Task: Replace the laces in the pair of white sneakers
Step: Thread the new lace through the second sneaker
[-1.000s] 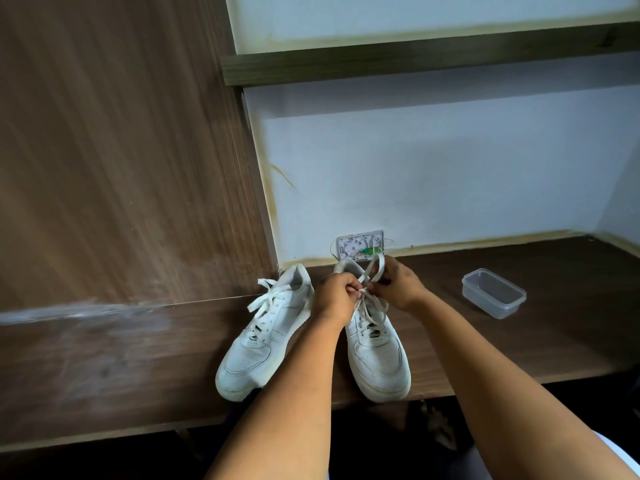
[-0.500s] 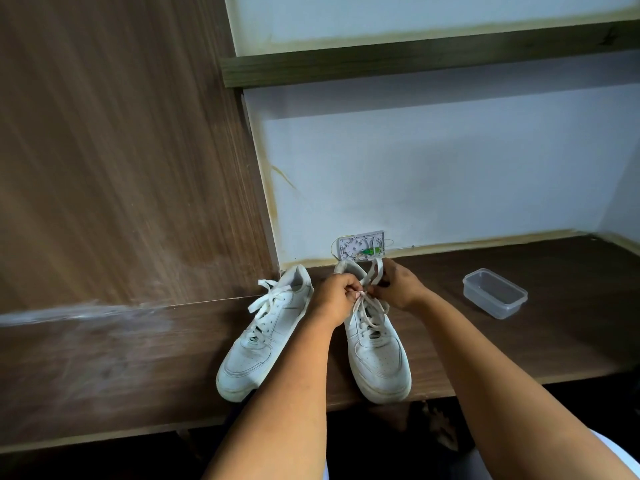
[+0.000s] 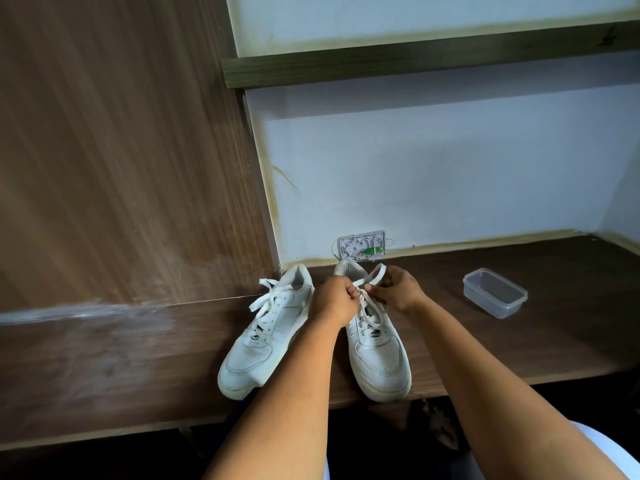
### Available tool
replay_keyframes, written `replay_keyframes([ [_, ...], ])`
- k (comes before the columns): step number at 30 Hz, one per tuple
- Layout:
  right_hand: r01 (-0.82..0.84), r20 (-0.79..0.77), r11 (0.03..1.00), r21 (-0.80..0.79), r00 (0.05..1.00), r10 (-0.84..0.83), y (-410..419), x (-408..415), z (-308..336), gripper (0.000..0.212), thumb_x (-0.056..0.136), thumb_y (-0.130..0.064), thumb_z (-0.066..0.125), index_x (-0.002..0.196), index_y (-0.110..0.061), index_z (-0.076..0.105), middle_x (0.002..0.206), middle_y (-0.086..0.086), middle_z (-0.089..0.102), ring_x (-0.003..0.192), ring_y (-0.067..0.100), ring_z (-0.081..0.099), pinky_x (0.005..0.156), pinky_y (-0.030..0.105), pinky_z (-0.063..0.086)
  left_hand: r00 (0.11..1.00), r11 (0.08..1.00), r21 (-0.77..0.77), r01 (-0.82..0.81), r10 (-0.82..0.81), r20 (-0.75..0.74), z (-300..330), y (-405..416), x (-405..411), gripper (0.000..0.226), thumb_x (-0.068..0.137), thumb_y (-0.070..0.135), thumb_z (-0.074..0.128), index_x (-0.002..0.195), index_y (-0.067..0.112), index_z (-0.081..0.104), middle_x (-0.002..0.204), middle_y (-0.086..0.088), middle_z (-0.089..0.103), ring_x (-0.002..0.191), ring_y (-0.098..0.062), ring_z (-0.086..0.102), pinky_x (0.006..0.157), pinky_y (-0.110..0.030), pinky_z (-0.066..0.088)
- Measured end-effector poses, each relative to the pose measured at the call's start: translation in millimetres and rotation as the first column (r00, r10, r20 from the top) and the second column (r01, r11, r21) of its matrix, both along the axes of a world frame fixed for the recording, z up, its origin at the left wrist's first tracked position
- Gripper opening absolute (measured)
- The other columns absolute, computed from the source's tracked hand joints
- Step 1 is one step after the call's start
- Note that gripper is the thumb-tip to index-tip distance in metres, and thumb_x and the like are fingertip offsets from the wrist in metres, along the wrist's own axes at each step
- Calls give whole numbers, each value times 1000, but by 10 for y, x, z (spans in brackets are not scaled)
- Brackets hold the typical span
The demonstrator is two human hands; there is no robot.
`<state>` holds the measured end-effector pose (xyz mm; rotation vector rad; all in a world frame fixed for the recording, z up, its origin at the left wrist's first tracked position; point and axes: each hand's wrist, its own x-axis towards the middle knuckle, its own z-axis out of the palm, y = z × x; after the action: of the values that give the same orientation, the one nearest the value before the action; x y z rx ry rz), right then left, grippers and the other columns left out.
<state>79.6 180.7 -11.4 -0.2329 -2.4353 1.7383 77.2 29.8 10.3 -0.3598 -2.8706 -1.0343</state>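
Observation:
Two white sneakers stand side by side on a dark wooden desk, toes toward me. The left sneaker is laced, with its white lace ends lying loose near the collar. Over the tongue of the right sneaker both my hands work the white lace. My left hand pinches one part of the lace at the top eyelets. My right hand pinches the other part, which loops up toward the heel. My fingers hide where the lace crosses.
A clear plastic container without a lid sits on the desk to the right. A small white wall plate with wires is fixed behind the shoes. A wooden panel rises on the left and a shelf hangs above.
Both hands stay at the top of the right sneaker. The lace loop by my right hand has shifted slightly; the shoes have not moved.

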Motion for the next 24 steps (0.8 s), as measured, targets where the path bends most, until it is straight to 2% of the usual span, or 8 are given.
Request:
replay_keyframes([
  [3,-19,-26,1000,1,999,20,-10,24,1,22,77,-9,77,96,-9,65,92,18,71,80,24,67,80,42,56,1000,1000,-15,-4,4,-1,11,30,37,8,84,15,67,78,16,72,87,-3,73,85,-22,67,78,-28,54],
  [8,-80,-58,997,-22,995,79,-14,51,20,16,80,0,73,95,-4,68,91,16,73,84,21,67,84,38,55,998,993,-110,-38,33,-48,38,94,90,10,84,16,62,79,15,70,88,-3,72,87,-22,67,73,-28,53],
  [13,-50,-49,997,50,997,53,-21,-1,-17,16,79,-16,76,93,-12,69,91,19,71,77,20,65,82,43,55,998,995,-81,-56,55,-17,168,56,127,7,81,21,67,80,15,66,87,0,71,88,-21,65,74,-26,49],
  [16,-15,-48,998,55,999,17,-12,-8,-9,22,81,-27,75,90,-10,65,83,12,71,76,22,66,75,38,55,999,996,-90,11,-7,38,259,-1,172,8,78,19,69,79,15,62,70,6,64,76,-15,63,67,-23,48],
  [18,-39,-40,999,19,998,40,-14,7,2,26,79,-26,78,94,-11,63,82,9,70,76,16,64,76,33,53,996,995,-86,46,-40,75,348,-62,230,24,77,17,69,67,22,48,56,8,54,59,-11,57,57,-21,43],
  [20,-33,-44,999,25,998,35,-48,24,1,22,77,-18,79,93,-13,64,85,9,71,78,16,65,78,32,53,987,994,-83,67,-54,151,454,-138,242,27,74,17,71,63,24,47,56,4,59,57,-14,64,61,-24,51],
  [22,-22,-40,997,-71,999,20,-71,19,-10,10,83,-4,69,86,-12,65,81,8,68,72,15,62,69,30,51,962,989,-105,103,-72,263,572,-230,247,17,72,15,73,67,15,57,62,-2,64,61,-19,69,70,-28,58],
  [24,-59,47,942,-329,996,79,-69,9,-13,18,89,8,55,90,-5,66,82,10,66,63,13,60,56,25,47,914,973,-147,180,-110,391,655,-315,280,12,73,11,72,69,10,61,60,-4,62,61,-19,68,74,-30,58],
])
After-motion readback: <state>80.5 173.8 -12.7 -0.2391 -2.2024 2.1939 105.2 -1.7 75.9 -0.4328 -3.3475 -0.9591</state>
